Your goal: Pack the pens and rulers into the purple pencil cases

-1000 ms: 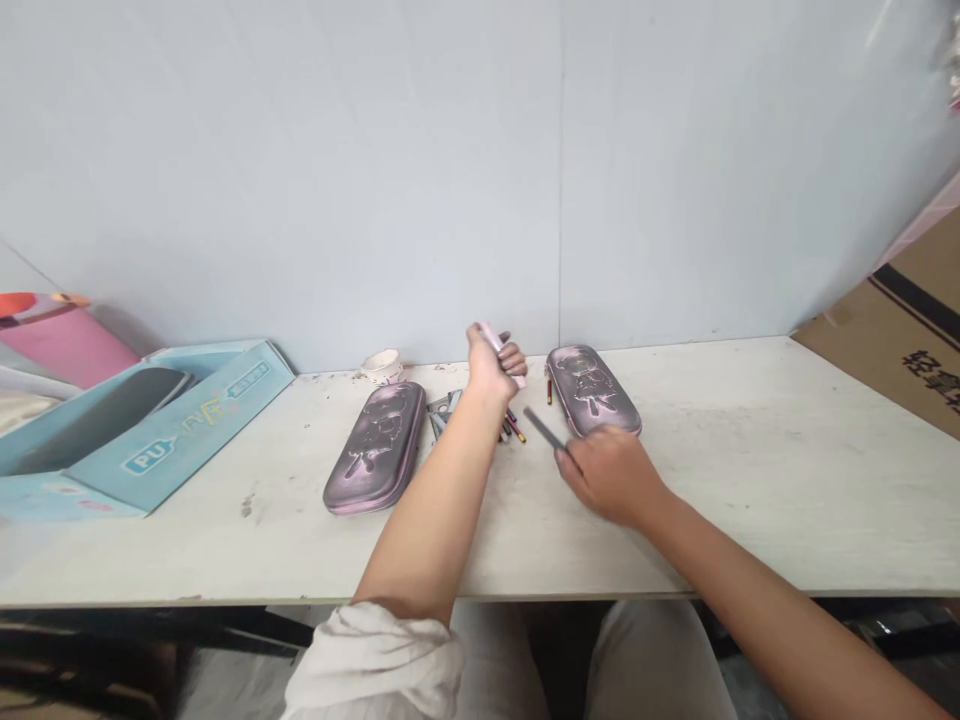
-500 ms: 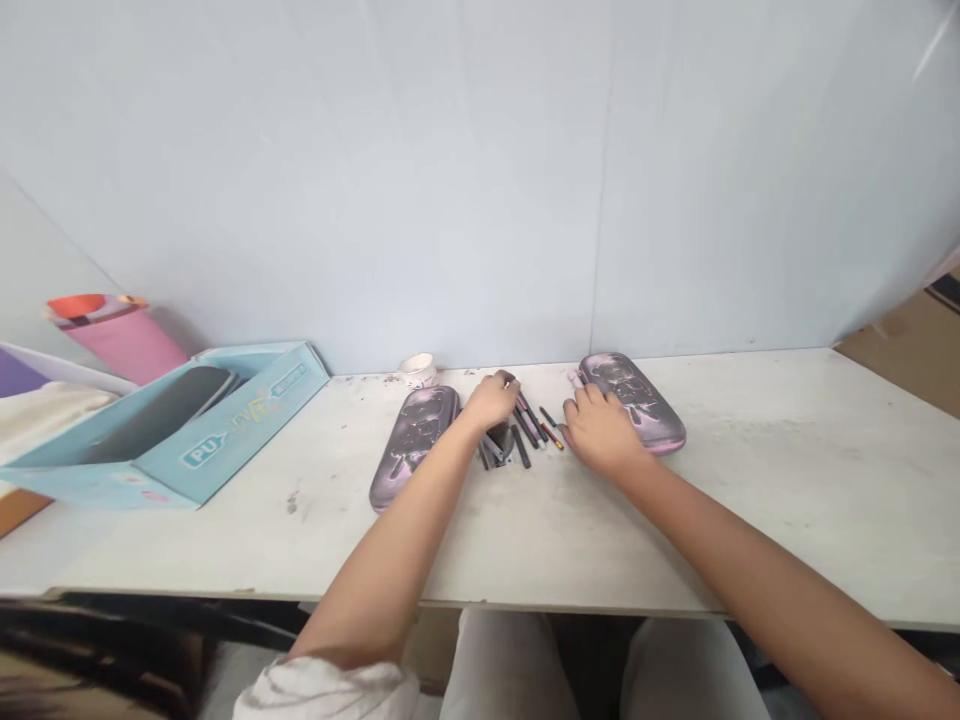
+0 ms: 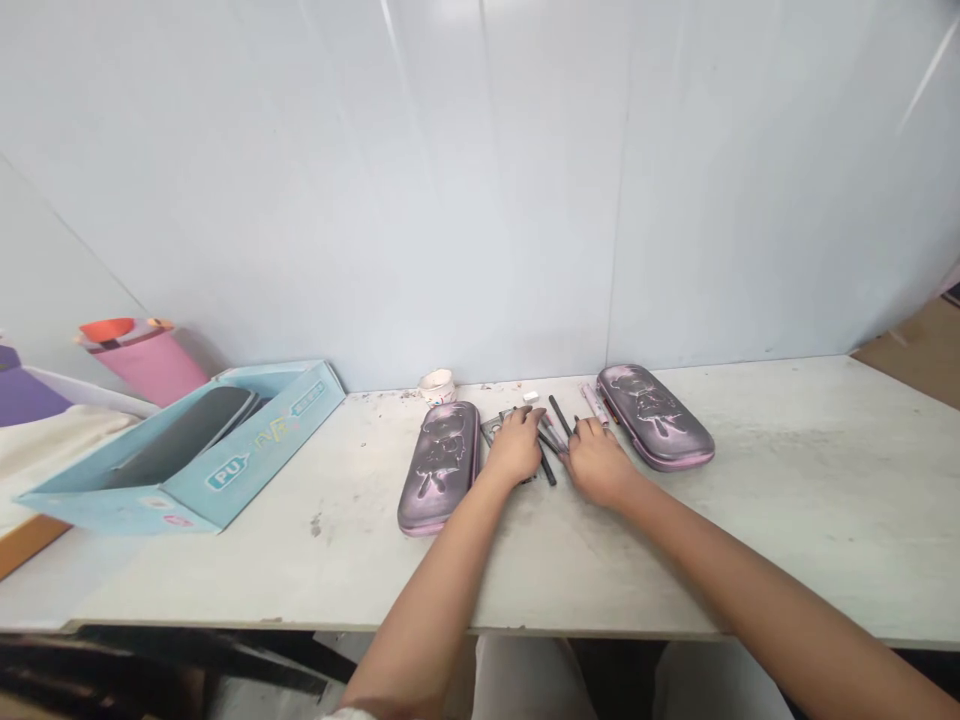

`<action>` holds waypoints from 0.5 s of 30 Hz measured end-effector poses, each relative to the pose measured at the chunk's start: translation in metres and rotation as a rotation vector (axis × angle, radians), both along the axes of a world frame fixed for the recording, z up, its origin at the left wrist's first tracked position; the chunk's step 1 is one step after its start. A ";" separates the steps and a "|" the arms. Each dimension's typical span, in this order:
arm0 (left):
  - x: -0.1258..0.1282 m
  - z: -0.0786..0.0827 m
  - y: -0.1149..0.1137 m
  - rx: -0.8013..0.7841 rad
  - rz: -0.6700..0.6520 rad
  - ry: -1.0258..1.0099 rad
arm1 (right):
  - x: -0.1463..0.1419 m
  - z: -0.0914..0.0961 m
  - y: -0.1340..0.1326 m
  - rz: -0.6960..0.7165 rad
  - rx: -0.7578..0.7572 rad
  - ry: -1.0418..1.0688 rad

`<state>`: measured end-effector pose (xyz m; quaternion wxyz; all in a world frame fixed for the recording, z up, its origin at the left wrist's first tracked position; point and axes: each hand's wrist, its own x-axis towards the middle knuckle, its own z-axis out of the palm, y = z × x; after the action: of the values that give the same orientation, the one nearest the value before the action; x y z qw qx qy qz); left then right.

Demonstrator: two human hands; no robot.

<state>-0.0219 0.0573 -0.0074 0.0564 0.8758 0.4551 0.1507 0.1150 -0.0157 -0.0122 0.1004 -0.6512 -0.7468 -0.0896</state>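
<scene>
Near the back edge of the table (image 3: 787,480), the left hand (image 3: 516,447) and right hand (image 3: 598,462) lie palm down, close together. Left grip: fingers stretch forward over a flat grey piece (image 3: 493,430); the hand hides whatever lies beneath, so I cannot tell whether it is closed on anything. Right grip: open, fingers loosely spread, nothing visibly held, tips just beside the loose pens.

Between the hands, a black stick pen (image 3: 548,468) runs out from under the left palm. Beyond it lie a pink-barrelled marker (image 3: 553,432) and a thin black pen (image 3: 559,414), crossing or nearly touching. A pale marker (image 3: 595,404) sits past the right fingertips, and a small white eraser (image 3: 531,397) lies near the left fingers.

Handling judgement: barrels this thin and this crossed favour a fingertip pinch at mid-barrel, one at a time, with the palm kept high so neighbours do not roll.

Flanking all this are two closed mauve moulded pencil cases, left case (image 3: 439,468) and right case (image 3: 655,417). A small white cup (image 3: 436,386) stands behind the left case. Farther left, a light-blue cardboard box (image 3: 225,445) holds a dark grey case (image 3: 180,436).
</scene>
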 end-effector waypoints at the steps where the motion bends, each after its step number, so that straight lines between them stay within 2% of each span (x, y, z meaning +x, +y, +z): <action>1: 0.001 -0.001 -0.002 0.040 -0.023 0.005 | 0.004 -0.001 -0.003 0.000 0.043 0.024; 5: 0.005 0.005 -0.013 0.190 -0.140 0.071 | 0.031 0.004 -0.014 0.082 0.295 0.163; 8: 0.010 0.018 -0.023 0.264 -0.141 0.121 | 0.058 0.012 -0.019 0.096 0.394 0.291; 13: 0.018 0.026 -0.036 0.251 -0.103 0.152 | 0.096 0.016 -0.022 0.127 0.214 0.410; 15: 0.021 0.024 -0.040 0.209 -0.113 0.134 | 0.103 0.011 -0.024 0.143 0.224 0.427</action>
<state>-0.0008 0.0175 0.0170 -0.0573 0.9092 0.3898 0.1349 0.2185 -0.0397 -0.0010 0.3335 -0.5858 -0.7382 -0.0250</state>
